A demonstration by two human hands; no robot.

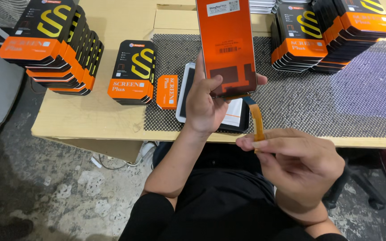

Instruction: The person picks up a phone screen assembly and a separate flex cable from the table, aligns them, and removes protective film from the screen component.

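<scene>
Upright – screen panel [227,44], ribbon cable [256,119] downward.

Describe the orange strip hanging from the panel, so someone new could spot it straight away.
Start at the black mesh mat on the wooden table. Above its near edge the left hand holds up a tall orange-backed screen panel. From its bottom corner hangs the flex ribbon, pinched by the right hand: the only thin, bendy orange strip, unlike the boxes.
</scene>
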